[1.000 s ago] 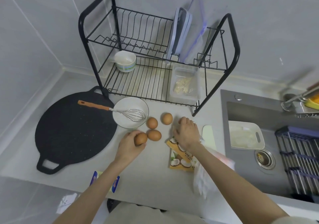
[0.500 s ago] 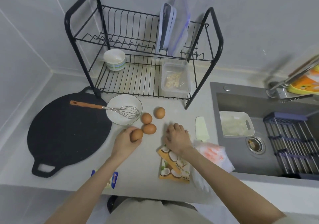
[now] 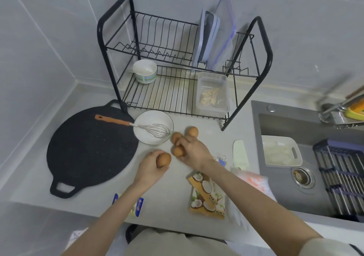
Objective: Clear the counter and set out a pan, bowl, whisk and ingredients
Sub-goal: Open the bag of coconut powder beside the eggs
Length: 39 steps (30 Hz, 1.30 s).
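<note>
Seen from the head camera, the right hand (image 3: 195, 151) has left the coconut packet (image 3: 206, 194), which lies right of the bowl (image 3: 146, 120) and nearer the person, and has crossed to the three eggs (image 3: 192, 131) just right of the bowl. Its fingers (image 3: 188, 138) are now bent over that cluster and touch it, but whether they have closed on an egg cannot be told, because the palm covers the contact. The left hand (image 3: 149, 167) has stayed just in front of the bowl, its fingers wrapped round an egg (image 3: 163, 159) held close above the bench (image 3: 167, 196). The pan (image 3: 88, 147) lies flat just left of the bowl, and the whisk (image 3: 137, 125) rests with its wires in the bowl and its handle out over the pan, so the tools look set out and the work seems to be down to arranging ingredients, probably gathering the eggs together. Several things are hard to read. A blue-edged packet (image 3: 139, 206), in front of the bowl at the bench edge, is mostly hidden under the left forearm. A thin plastic bag (image 3: 254, 178), far right of the bowl, is blurred and partly behind the right arm. The sink (image 3: 275, 121), further right, is cut by the frame edge.
</note>
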{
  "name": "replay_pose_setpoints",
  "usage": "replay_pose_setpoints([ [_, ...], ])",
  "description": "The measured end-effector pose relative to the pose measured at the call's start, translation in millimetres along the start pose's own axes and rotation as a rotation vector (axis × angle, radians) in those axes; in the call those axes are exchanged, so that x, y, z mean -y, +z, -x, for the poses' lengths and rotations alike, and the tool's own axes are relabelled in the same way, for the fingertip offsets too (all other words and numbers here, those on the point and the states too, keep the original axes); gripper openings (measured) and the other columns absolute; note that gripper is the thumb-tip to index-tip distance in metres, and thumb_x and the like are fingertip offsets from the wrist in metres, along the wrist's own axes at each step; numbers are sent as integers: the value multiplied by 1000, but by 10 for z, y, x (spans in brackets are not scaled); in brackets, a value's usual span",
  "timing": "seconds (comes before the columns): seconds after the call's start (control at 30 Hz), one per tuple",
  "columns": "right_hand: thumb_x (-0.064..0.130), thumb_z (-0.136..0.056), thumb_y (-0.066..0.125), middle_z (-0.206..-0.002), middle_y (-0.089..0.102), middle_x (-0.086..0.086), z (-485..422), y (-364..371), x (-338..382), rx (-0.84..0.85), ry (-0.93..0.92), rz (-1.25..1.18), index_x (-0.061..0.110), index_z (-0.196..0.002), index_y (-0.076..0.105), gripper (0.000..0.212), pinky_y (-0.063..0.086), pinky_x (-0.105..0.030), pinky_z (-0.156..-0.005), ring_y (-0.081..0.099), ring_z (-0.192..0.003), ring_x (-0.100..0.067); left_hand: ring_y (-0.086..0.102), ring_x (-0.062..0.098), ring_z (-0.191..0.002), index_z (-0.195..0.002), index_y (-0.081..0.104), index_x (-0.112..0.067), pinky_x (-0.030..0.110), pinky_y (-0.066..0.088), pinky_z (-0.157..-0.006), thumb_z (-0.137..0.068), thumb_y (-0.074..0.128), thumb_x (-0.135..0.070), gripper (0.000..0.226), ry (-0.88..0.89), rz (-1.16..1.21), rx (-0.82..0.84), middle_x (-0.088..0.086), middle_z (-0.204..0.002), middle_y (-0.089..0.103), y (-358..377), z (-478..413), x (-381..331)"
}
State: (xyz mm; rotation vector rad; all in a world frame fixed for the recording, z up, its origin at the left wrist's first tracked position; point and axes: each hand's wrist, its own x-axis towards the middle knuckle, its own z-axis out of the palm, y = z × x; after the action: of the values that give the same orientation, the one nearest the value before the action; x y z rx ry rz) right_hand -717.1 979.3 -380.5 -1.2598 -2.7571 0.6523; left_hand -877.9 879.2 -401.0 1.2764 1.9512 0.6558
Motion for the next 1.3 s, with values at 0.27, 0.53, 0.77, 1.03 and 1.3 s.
replay_pose_setpoints([
  [0.27,29,-80,65,-120,55,-7,63,20,-67,9,86,-41,13,-121,51,46,44,-32,-82,52,-111,-28,60,15,-94,-113,59,-28,36,52,-87,-73,73,-22,43,41,-4,-3,-3,-109,61,10,17,-103],
  [0.53,30,-75,70,-111,60,0,330,-310,-540,-128,313,-293,18,-113,56,42,45,-26,-82,59,-96,-20,62,10,-89,-113,61,-26,30,53,-84,-73,74,-22,42,142,33,69,-6,-106,63,230,-84,-510],
  [0.77,31,-74,69,-110,63,0,424,-468,-960,-209,490,-308,19,-113,58,42,43,-25,-78,60,-95,-21,61,16,-102,-119,58,-29,35,51,-86,-74,73,-31,48,247,-165,62,-4,-119,59,500,-373,-962],
  [1.03,40,-76,67,-101,64,2,341,-474,-1270,-243,593,-377,21,-105,58,35,41,-26,-75,61,-92,-20,54,18,-115,-125,53,-30,31,45,-86,-80,67,-39,49,204,-391,52,-6,-128,54,758,-800,-1390],
  [1.3,43,-75,65,-97,66,4,209,-429,-1377,-250,638,-452,21,-100,59,34,45,-28,-74,62,-88,-19,59,23,-107,-119,55,-32,36,49,-84,-80,66,-35,40,124,-350,25,-4,-125,54,970,-974,-1477],
])
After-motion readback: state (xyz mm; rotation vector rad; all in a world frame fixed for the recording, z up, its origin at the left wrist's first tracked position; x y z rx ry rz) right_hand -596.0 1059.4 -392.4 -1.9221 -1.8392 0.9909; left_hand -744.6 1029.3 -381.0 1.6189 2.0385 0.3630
